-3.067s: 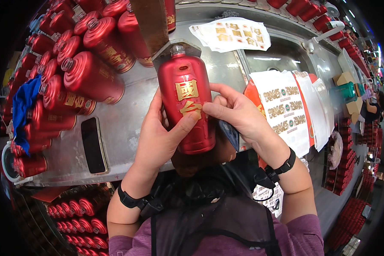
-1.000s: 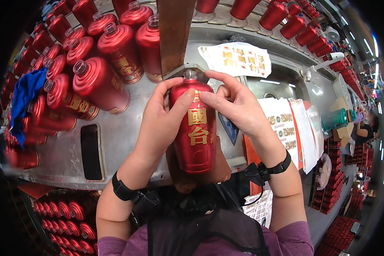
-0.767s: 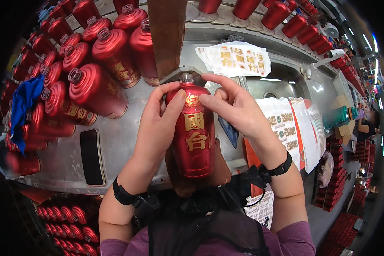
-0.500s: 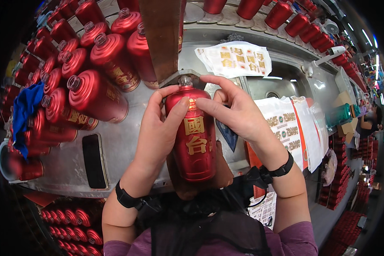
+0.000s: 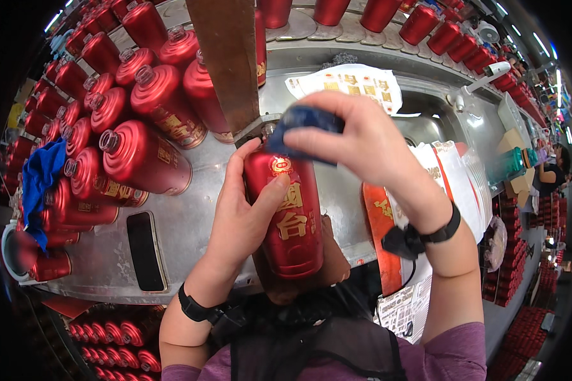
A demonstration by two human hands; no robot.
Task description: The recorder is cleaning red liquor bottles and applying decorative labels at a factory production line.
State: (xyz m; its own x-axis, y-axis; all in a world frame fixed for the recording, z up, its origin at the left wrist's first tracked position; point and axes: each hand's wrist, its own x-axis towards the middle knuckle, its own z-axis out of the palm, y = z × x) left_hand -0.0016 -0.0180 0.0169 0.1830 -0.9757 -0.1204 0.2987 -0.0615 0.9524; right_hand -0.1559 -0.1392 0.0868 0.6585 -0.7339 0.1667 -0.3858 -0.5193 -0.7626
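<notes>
A red bottle (image 5: 290,247) with gold characters and a gold emblem lies in front of me, its neck end away from me. My left hand (image 5: 238,200) grips its left shoulder, thumb on the front below the emblem. Beneath the bottle's lower end is a brown rest (image 5: 335,257). Over the bottle's neck, my right hand (image 5: 368,136) holds a dark blue flat piece (image 5: 308,132), pinched between thumb and fingers. Motion blurs this piece, so its exact kind is unclear. It covers most of the neck and the bottle's right shoulder.
Several red bottles (image 5: 147,159) crowd the left of the metal table (image 5: 190,251), beside a blue cloth (image 5: 41,181) and a black phone (image 5: 146,251). A brown upright post (image 5: 225,57) stands beyond my left hand. Sticker sheets (image 5: 353,82) lie before a sink (image 5: 419,127); more bottles line the back.
My right hand has left the emblem and picked up the dark blue piece from beside the bottle, raising it over the neck. My left hand keeps its hold.
</notes>
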